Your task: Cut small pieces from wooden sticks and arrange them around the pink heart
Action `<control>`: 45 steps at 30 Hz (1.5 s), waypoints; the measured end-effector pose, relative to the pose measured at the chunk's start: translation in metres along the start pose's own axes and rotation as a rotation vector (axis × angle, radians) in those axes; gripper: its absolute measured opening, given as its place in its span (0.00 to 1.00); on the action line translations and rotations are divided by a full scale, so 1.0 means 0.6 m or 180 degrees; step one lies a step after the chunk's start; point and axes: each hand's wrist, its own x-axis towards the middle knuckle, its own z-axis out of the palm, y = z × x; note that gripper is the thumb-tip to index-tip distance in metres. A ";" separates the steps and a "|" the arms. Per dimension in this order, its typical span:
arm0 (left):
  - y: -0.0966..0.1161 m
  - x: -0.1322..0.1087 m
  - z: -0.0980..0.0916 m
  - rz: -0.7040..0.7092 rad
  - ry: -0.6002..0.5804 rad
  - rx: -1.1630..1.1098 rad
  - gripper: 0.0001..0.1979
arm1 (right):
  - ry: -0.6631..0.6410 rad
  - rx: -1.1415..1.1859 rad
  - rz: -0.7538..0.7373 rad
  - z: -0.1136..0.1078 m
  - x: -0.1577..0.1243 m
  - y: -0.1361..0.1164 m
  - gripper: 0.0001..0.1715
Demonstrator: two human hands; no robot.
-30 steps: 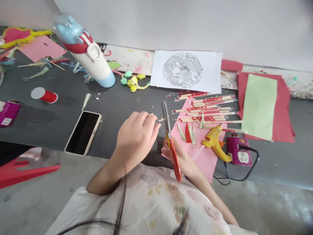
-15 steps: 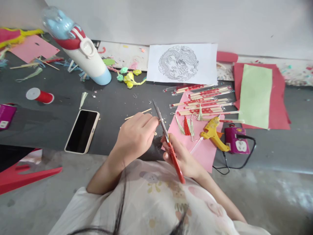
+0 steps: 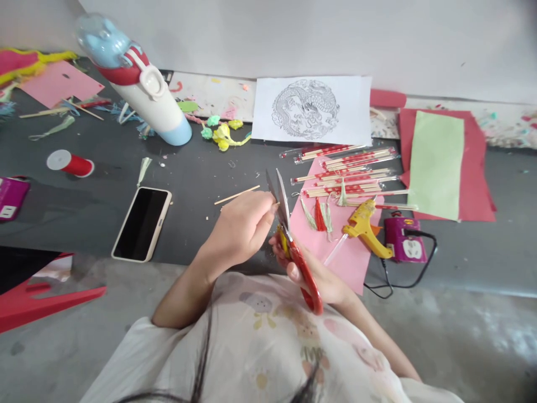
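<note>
in the head view, the left hand (image 3: 241,230) is curled over the near edge of the bench (image 3: 197,176), thumb pressed to fingers around a pale sliver (image 3: 277,204), most of it hidden. the right hand (image 3: 310,272) grips a pair of scissors (image 3: 297,253) by its red handles; the blades point away from the body, tips parted, right beside the left fingertips. the two hands are near each other but apart.

just beyond the left hand, a thin wooden stick (image 3: 237,195) lies on the bench. to its left are a phone (image 3: 142,224), screen up, and a spool of red thread (image 3: 70,163) on its side; a bottle (image 3: 157,109) stands behind them.

to the right, a pink sheet (image 3: 350,271) lies partly under wrapped chopsticks (image 3: 344,191), a red tassel (image 3: 320,216) and a yellow glue gun (image 3: 363,223). a purple socket box (image 3: 405,240) sits beside the gun. farther back is a dragon drawing (image 3: 306,109), and at far right a green sheet (image 3: 436,168) rests on red paper (image 3: 476,173).
</note>
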 end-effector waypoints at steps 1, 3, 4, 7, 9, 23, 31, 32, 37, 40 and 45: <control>0.001 0.000 0.002 -0.0084 0.0036 -0.0077 0.14 | 0.0015 -0.0025 0.0012 0.000 0.000 -0.001 0.39; 0.003 0.000 0.005 -0.0233 0.0115 -0.0185 0.15 | 0.0021 -0.0044 0.0044 0.001 -0.001 -0.002 0.39; 0.004 -0.001 0.006 -0.0285 0.0130 -0.0217 0.16 | 0.0014 -0.0036 0.0053 0.001 -0.001 -0.002 0.39; 0.006 -0.001 0.007 -0.0348 0.0048 -0.0285 0.16 | -0.0006 0.0062 0.0030 0.002 -0.002 -0.003 0.38; 0.007 -0.001 0.006 -0.0359 0.0023 -0.0323 0.16 | 0.0009 0.0153 0.0006 0.002 -0.003 -0.002 0.37; 0.003 -0.001 -0.002 -0.0198 -0.0046 -0.0123 0.15 | 0.0226 0.0228 0.0050 0.002 -0.008 0.003 0.35; -0.002 -0.001 -0.005 -0.0071 -0.0141 0.0085 0.12 | 0.0135 -0.0003 0.0151 -0.004 -0.007 0.004 0.37; -0.004 -0.001 -0.005 -0.0051 -0.0146 0.0129 0.12 | 0.0129 -0.0015 0.0165 -0.004 -0.007 0.003 0.37; -0.009 -0.001 -0.003 0.0051 -0.0145 0.0318 0.11 | 0.0112 -0.0085 0.0226 -0.003 -0.006 0.002 0.37; -0.011 -0.001 -0.002 0.0076 -0.0182 0.0338 0.11 | 0.0090 -0.0001 0.0227 -0.001 -0.005 0.006 0.37; -0.012 0.000 -0.001 0.0051 -0.0179 0.0215 0.12 | 0.0109 0.0076 0.0085 0.000 -0.006 0.005 0.34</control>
